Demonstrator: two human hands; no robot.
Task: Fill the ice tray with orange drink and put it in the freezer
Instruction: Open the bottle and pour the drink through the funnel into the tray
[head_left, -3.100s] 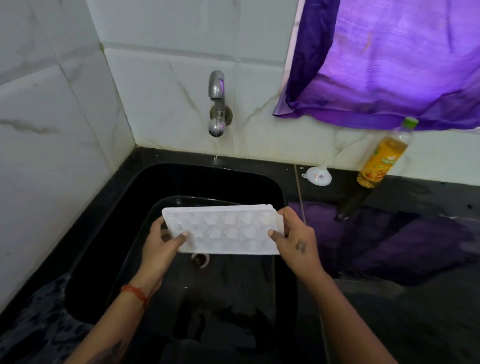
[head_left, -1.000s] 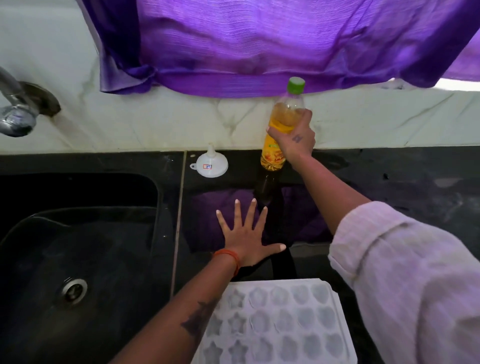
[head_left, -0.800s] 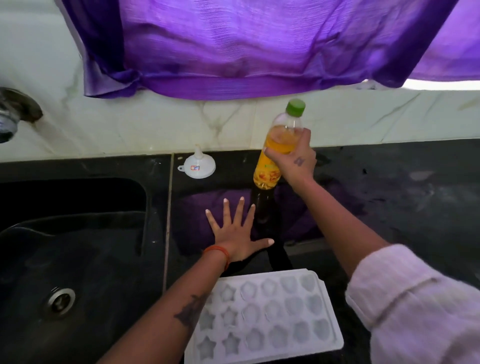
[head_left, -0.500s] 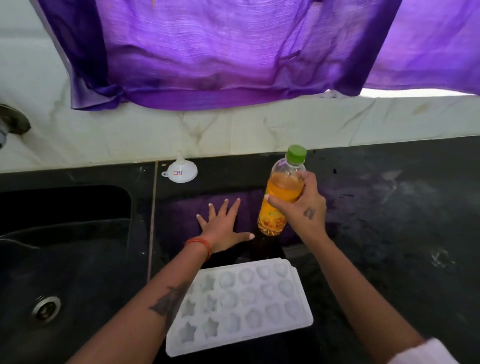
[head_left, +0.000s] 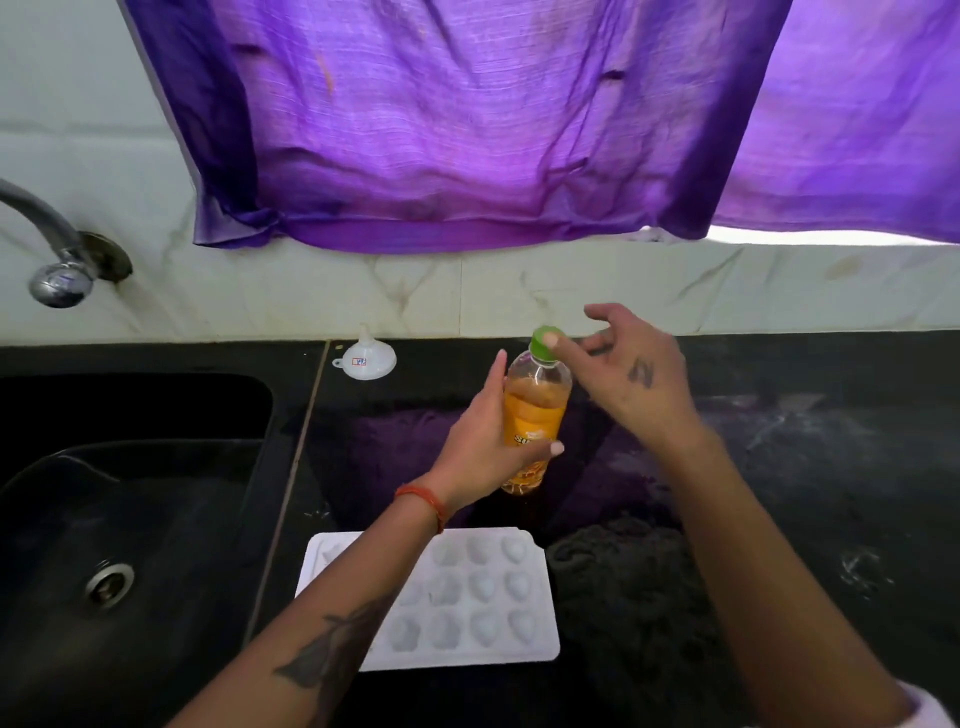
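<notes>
The left hand (head_left: 485, 447) was wrapped around the body of the orange drink bottle (head_left: 535, 415), thumb across the label, holding it upright over the black counter (head_left: 805, 467); whether the bottle's base touched the counter could not be told. The bottle was roughly two-thirds full of orange liquid, and the green cap (head_left: 544, 343) was on its neck. The right hand (head_left: 631, 374) was above and to the right of the bottle, fingers spread and loose, gripping nothing; one fingertip lay against the cap's top edge. The white ice tray (head_left: 467, 597) lay flat on the counter nearer the person than the bottle, just right of the sink (head_left: 130, 519); its moulded cells looked empty, and the left forearm crossed over its left part. A small white funnel (head_left: 365, 358) sat mouth-down by the back wall, left of the bottle and apart from it. A chrome tap (head_left: 57, 260) projected from the wall over the sink. A purple cloth (head_left: 467, 130) hung above the counter.
</notes>
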